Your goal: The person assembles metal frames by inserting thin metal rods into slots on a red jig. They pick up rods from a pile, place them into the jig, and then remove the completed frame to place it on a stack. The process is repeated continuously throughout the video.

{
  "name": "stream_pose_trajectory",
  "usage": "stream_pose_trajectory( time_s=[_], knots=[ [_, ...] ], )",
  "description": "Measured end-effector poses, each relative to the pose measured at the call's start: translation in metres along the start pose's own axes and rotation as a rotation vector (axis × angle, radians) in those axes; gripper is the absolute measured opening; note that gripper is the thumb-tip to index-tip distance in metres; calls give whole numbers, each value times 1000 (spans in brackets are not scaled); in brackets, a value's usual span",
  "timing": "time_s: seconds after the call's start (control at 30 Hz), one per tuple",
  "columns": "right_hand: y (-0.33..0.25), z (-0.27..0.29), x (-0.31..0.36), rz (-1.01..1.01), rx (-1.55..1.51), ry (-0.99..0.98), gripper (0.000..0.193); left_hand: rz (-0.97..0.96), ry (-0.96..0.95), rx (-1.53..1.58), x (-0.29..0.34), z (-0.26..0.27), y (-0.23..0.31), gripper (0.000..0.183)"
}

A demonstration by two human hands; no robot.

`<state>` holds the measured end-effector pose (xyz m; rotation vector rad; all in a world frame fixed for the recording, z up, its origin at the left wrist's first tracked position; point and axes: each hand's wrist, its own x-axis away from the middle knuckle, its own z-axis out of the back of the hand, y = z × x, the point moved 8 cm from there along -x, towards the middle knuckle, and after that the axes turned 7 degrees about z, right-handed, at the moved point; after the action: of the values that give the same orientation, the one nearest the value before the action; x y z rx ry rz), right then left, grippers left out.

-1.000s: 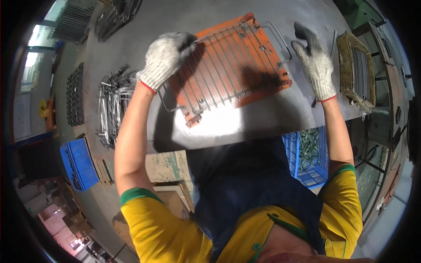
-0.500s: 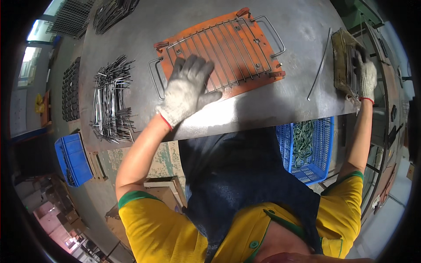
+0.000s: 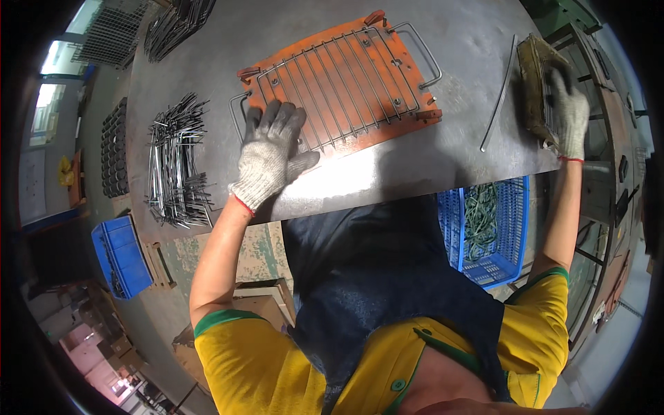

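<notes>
A wire rack (image 3: 339,83) with bent side handles lies on an orange jig plate (image 3: 373,135) on the metal table. My gloved left hand (image 3: 270,149) rests flat over the plate's near-left corner, fingers stretched out, holding nothing. At the far right, my gloved right hand (image 3: 573,117) reaches into a worn open box (image 3: 531,83). Motion blurs its dark fingertips, and whether they grip anything does not show. Between plate and box lies a single long metal rod (image 3: 499,97).
Loose metal rods (image 3: 176,162) are heaped on the table's left side. More dark wire parts (image 3: 178,28) lie at the far left. Below the front edge stands a blue basket (image 3: 508,266) with green cord-like strands. A blue bin (image 3: 124,259) sits at lower left.
My left hand has slid left and slightly nearer, off the rack's wires toward the plate's corner. My right hand has shifted slightly at the box. The rack stays on the plate.
</notes>
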<state>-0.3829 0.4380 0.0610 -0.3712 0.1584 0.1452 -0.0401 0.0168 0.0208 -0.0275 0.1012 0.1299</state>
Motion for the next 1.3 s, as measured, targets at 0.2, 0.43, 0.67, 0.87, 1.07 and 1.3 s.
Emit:
stream_pose_trajectory(
  time_s=[0.2, 0.43, 0.67, 0.87, 1.07, 1.3],
  knots=[
    [-176, -94, 83, 249, -625, -289, 40, 123, -103, 142, 4, -5, -3, 71],
    [-188, -164, 118, -13, -1097, -472, 25, 59, 161, 230, 11, 8, -16, 50],
    [-180, -157, 127, 26, -1009, -376, 28, 535, 611, 483, 70, 47, -117, 43],
    [-171, -168, 119, 13, -935, -321, 29, 1141, 1036, 789, 221, 51, -319, 29],
    [-156, -177, 109, 119, -915, -217, 34, 1366, 750, 441, 266, 47, -371, 38],
    [-156, -177, 110, 78, -975, -238, 40, 1197, -173, -85, 207, -17, -406, 39]
  ],
)
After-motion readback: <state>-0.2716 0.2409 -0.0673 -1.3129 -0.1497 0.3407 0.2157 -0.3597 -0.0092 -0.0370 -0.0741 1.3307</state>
